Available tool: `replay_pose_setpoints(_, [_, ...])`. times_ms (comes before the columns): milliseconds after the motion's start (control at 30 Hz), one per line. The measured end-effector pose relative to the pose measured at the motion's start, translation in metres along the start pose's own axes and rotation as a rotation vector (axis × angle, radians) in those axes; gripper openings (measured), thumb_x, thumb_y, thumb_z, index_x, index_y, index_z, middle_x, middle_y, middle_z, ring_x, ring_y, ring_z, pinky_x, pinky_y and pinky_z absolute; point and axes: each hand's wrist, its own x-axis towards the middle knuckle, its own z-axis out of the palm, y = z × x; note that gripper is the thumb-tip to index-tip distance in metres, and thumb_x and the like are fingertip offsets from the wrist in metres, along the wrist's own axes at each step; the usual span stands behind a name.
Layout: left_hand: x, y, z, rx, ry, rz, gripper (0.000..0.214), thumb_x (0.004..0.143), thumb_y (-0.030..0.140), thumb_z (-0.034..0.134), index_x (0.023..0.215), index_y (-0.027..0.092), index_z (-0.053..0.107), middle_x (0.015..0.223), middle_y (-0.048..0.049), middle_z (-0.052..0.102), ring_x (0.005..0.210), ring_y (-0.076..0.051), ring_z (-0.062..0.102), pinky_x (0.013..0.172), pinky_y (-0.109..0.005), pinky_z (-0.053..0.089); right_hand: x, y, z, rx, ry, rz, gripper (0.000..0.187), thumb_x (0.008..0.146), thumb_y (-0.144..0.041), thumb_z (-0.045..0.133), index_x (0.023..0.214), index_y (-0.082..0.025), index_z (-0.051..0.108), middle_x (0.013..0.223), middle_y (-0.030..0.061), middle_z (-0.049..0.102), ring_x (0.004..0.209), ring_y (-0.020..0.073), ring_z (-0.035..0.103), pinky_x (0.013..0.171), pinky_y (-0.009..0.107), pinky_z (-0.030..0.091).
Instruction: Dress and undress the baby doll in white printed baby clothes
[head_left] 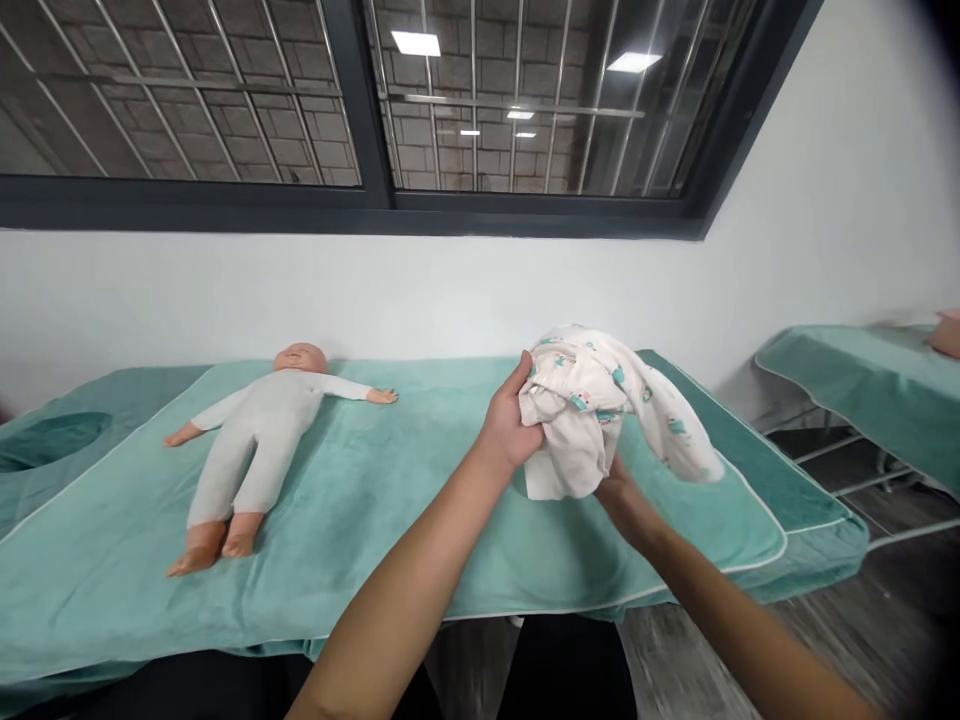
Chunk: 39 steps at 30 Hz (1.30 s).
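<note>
A white baby garment (581, 385) with a green and red print is bunched up above the right half of the bed. One long sleeve or leg of it hangs to the right. My left hand (511, 420) grips its left edge, thumb on top. From below and behind, my right hand (616, 485) holds the same garment, its fingers mostly hidden by the cloth. To the left a baby doll (262, 430) in a pale long-sleeved suit lies on its back, arms spread, feet toward me.
A green plush cover (360, 560) with white piping lies over the bed. Behind it are a white wall (450, 290) and a dark-framed window (375, 200) with metal bars. Another green-covered bed (862, 370) stands at the right, beyond a gap showing the floor.
</note>
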Motion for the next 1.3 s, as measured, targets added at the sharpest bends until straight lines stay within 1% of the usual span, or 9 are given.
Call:
replay_pose_setpoints(100, [-0.003, -0.006, -0.017, 0.115, 0.049, -0.041, 0.063, 0.090, 0.066, 0.044, 0.121, 0.015, 0.062, 0.113, -0.0121, 0.070, 0.114, -0.033, 0.064, 0.102, -0.050, 0.047, -0.003, 0.022, 0.017, 0.100, -0.151, 0.080, 0.067, 0.072, -0.053, 0.077, 0.134, -0.041, 0.055, 0.131, 0.0022, 0.065, 0.128, 0.0317, 0.056, 0.100, 0.053, 0.051])
replay_pose_setpoints(200, [-0.007, -0.002, -0.048, 0.205, 0.187, 0.004, 0.056, 0.087, 0.064, 0.053, 0.112, 0.015, 0.065, 0.103, -0.0100, 0.071, 0.100, -0.028, 0.067, 0.089, -0.041, 0.052, 0.008, 0.019, 0.016, 0.129, -0.106, 0.081, 0.057, 0.071, -0.058, 0.076, 0.123, -0.039, 0.063, 0.123, 0.0023, 0.069, 0.127, 0.0304, 0.057, 0.105, 0.053, 0.048])
replay_pose_setpoints(367, [-0.020, 0.012, -0.111, 0.603, 0.603, 0.149, 0.037, 0.083, 0.052, 0.060, 0.085, 0.016, 0.062, 0.076, -0.0017, 0.065, 0.068, -0.014, 0.058, 0.062, -0.027, 0.042, 0.022, -0.022, -0.037, 0.174, 0.089, 0.236, 0.046, 0.074, -0.070, 0.066, 0.094, -0.029, 0.071, 0.101, 0.0080, 0.076, 0.108, 0.0352, 0.067, 0.093, 0.052, 0.055])
replay_pose_setpoints(467, [-0.023, -0.004, -0.128, 0.740, 0.623, 0.099, 0.034, 0.081, 0.048, 0.062, 0.072, 0.017, 0.057, 0.064, 0.0013, 0.057, 0.060, -0.012, 0.051, 0.058, -0.026, 0.036, 0.022, -0.052, -0.072, 0.161, 0.301, 0.189, 0.041, 0.072, -0.067, 0.069, 0.086, -0.029, 0.071, 0.091, 0.0086, 0.075, 0.096, 0.0365, 0.071, 0.081, 0.049, 0.059])
replay_pose_setpoints(567, [-0.015, -0.037, -0.123, 0.776, 0.548, 0.020, 0.036, 0.084, 0.049, 0.058, 0.068, 0.018, 0.055, 0.065, 0.0007, 0.057, 0.056, -0.012, 0.050, 0.056, -0.026, 0.035, 0.023, -0.083, -0.088, 0.132, 0.458, 0.049, 0.033, 0.074, -0.062, 0.070, 0.086, -0.031, 0.070, 0.087, 0.0075, 0.074, 0.089, 0.0351, 0.071, 0.075, 0.047, 0.058])
replay_pose_setpoints(767, [0.000, -0.093, -0.090, 0.801, 0.191, -0.089, 0.043, 0.084, 0.048, 0.064, 0.116, 0.020, 0.058, 0.116, -0.0097, 0.065, 0.094, -0.019, 0.064, 0.076, -0.030, 0.048, 0.042, -0.136, -0.087, 0.130, 0.315, -0.108, 0.025, 0.076, -0.049, 0.073, 0.087, -0.027, 0.069, 0.085, 0.0071, 0.070, 0.077, 0.0273, 0.068, 0.068, 0.039, 0.053])
replay_pose_setpoints(933, [-0.014, -0.112, -0.081, 0.823, -0.057, -0.165, 0.068, 0.081, 0.051, 0.070, 0.140, 0.025, 0.048, 0.134, -0.0132, 0.056, 0.113, -0.026, 0.059, 0.090, -0.039, 0.049, 0.042, -0.158, -0.087, -0.029, 0.220, 0.043, 0.027, 0.067, -0.035, 0.084, 0.085, -0.022, 0.068, 0.075, 0.0062, 0.065, 0.064, 0.0209, 0.062, 0.058, 0.033, 0.048])
replay_pose_setpoints(1100, [-0.017, -0.097, -0.081, 0.722, -0.001, -0.061, 0.070, 0.080, 0.048, 0.073, 0.141, 0.026, 0.046, 0.140, -0.0142, 0.051, 0.121, -0.028, 0.055, 0.094, -0.042, 0.050, 0.040, -0.176, -0.058, -0.085, 0.053, 0.092, 0.040, 0.064, -0.038, 0.087, 0.096, -0.020, 0.071, 0.083, 0.0084, 0.070, 0.065, 0.0219, 0.065, 0.058, 0.034, 0.051])
replay_pose_setpoints(1300, [-0.013, -0.046, -0.063, 0.663, 0.000, 0.074, 0.082, 0.076, 0.043, 0.079, 0.147, 0.031, 0.040, 0.145, -0.0122, 0.051, 0.130, -0.031, 0.052, 0.101, -0.045, 0.047, 0.065, -0.219, 0.021, -0.231, -0.262, -0.127, 0.039, 0.072, -0.048, 0.082, 0.091, -0.015, 0.072, 0.077, 0.0067, 0.070, 0.062, 0.0180, 0.063, 0.052, 0.027, 0.048])
